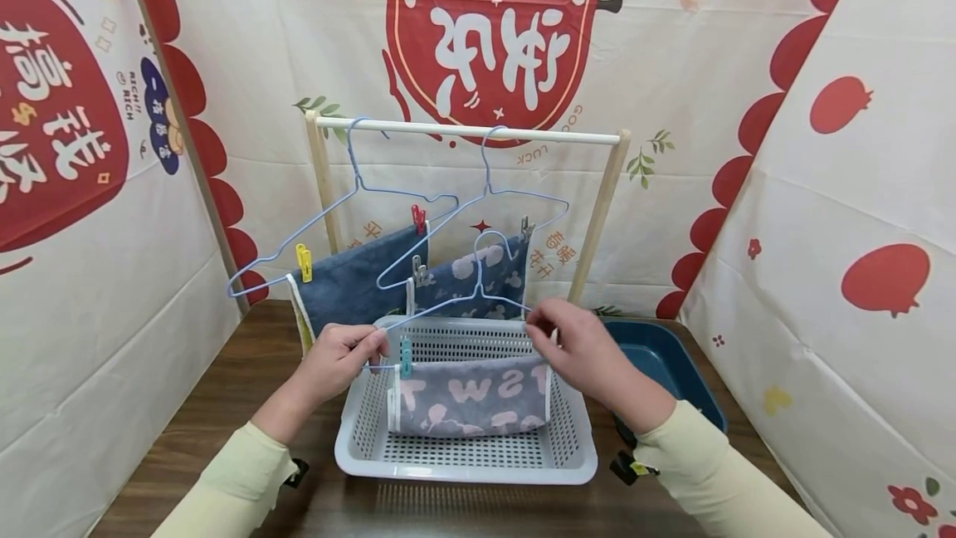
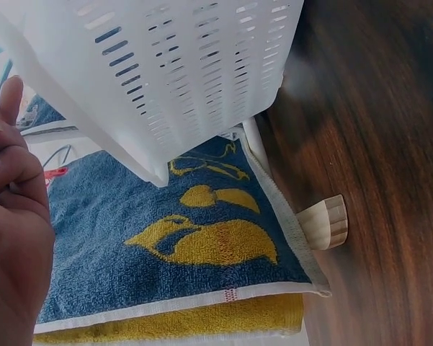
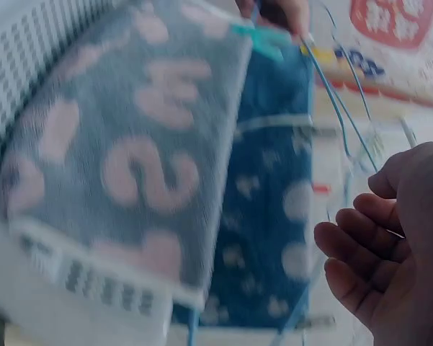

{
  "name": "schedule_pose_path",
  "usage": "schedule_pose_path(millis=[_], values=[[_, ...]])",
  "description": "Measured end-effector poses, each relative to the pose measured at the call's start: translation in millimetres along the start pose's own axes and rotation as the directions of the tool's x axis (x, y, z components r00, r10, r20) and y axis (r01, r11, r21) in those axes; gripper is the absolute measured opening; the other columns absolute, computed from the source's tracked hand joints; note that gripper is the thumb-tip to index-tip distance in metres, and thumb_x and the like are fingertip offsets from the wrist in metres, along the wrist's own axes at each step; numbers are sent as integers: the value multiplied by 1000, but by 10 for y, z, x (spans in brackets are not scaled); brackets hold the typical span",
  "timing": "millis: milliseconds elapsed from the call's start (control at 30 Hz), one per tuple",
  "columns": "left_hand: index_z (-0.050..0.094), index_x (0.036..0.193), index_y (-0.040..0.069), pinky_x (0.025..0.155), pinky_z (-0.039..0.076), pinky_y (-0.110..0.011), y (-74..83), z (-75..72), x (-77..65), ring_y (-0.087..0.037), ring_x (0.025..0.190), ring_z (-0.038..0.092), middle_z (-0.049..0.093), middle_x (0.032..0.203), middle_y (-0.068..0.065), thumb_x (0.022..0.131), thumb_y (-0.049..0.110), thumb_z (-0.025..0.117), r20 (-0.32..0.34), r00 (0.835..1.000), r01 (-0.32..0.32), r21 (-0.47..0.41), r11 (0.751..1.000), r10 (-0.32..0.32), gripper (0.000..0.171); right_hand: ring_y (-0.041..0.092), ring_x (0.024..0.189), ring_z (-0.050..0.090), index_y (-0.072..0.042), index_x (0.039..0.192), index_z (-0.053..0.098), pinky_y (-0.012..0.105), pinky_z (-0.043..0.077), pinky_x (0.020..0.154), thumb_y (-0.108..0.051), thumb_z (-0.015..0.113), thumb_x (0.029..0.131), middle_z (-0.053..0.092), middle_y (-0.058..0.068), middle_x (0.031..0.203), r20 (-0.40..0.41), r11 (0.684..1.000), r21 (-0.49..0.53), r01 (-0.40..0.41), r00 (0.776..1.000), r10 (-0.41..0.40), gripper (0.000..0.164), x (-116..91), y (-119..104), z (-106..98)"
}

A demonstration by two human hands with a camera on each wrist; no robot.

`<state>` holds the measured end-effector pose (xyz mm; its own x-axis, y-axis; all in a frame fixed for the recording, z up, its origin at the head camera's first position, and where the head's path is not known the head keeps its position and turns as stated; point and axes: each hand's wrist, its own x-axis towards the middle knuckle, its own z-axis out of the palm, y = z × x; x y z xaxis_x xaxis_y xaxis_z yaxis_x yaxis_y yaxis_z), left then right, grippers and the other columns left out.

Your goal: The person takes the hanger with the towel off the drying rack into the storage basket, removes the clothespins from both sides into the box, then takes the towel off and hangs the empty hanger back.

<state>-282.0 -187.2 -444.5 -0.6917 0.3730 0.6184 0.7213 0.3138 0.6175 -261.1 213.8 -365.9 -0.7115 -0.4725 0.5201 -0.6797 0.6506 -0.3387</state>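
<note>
A blue wire hanger (image 1: 479, 295) is held over the basket, its hook upward. My left hand (image 1: 345, 359) grips its left corner, and the fingers (image 2: 13, 155) curl round the blue wire in the left wrist view. On its right shoulder, my right hand (image 1: 578, 351) pinches the wire; the thumb (image 3: 400, 173) meets it in the right wrist view. A grey-blue towel (image 1: 478, 401) with pink letters hangs folded over the lower bar. One teal clothespin (image 1: 406, 355) clips its left end. The towel's upper right corner is close beside my right hand.
Behind, a wooden rack (image 1: 463, 131) carries two blue hangers with a dark blue towel (image 1: 362, 272) and a patterned towel (image 1: 466, 281), held by clothespins. A white perforated basket (image 1: 463, 471) stands beneath my hands. A dark teal tray (image 1: 672, 364) sits to the right.
</note>
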Motion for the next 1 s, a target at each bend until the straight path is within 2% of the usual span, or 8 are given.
schedule_pose_path(millis=[67,167,300,367,433,600,867,1000], values=[[77,90,14,59,53,-29,2,5,-1,-17,68,63,69,75,5,109,-3,63,0,1000,-1,-4,1000,1,29,8,82,60,-14,108,72,29,55,68,-13,72,108,66,-9,96,56,999,34,11,998,-13,0,31,-88,89],[77,90,12,59,53,-29,-4,14,-3,-18,67,63,69,74,4,110,-3,63,5,1000,0,-13,1000,0,28,7,84,60,-14,109,70,28,56,71,-19,70,110,65,-11,97,133,997,74,10,991,-20,5,77,-189,225],[77,90,12,59,53,-29,-10,18,-1,-18,67,64,69,74,4,110,-2,63,11,1000,1,-16,1000,-1,29,10,85,60,-16,109,68,29,57,73,-15,73,108,64,-10,97,187,997,81,16,982,-31,6,152,-297,393],[77,90,14,58,53,-29,-9,15,0,-18,66,63,69,74,5,110,-1,63,5,1000,4,-13,1000,-4,30,12,87,61,-17,110,68,31,57,76,-14,75,106,65,-8,99,204,997,67,30,978,-43,9,208,-348,480],[77,89,16,58,53,-29,-12,11,-1,-18,66,63,69,74,6,110,-2,63,-2,1000,6,-8,1000,-6,31,14,92,63,-14,112,69,35,57,82,-16,76,106,68,-4,103,223,997,53,55,973,-65,9,276,-388,585],[77,90,15,60,52,-28,-10,13,0,-18,67,63,68,75,6,110,-1,63,6,1000,13,-12,1000,-13,30,20,102,66,-7,121,70,41,57,92,-23,77,106,72,7,113,275,995,73,74,957,-92,23,427,-519,823],[76,89,15,58,50,-28,10,38,29,-18,63,61,68,72,3,109,-4,62,2,1000,-27,-22,999,27,31,13,90,59,-8,126,68,30,54,79,-25,76,107,66,1,110,317,989,150,1,947,-49,27,575,-724,1073],[76,89,15,58,50,-28,9,49,38,-20,63,61,68,72,1,109,-4,62,7,1000,-25,-28,999,25,31,11,95,64,-7,129,69,28,56,81,-24,74,109,70,3,112,302,977,202,-73,953,9,27,584,-755,1136]])
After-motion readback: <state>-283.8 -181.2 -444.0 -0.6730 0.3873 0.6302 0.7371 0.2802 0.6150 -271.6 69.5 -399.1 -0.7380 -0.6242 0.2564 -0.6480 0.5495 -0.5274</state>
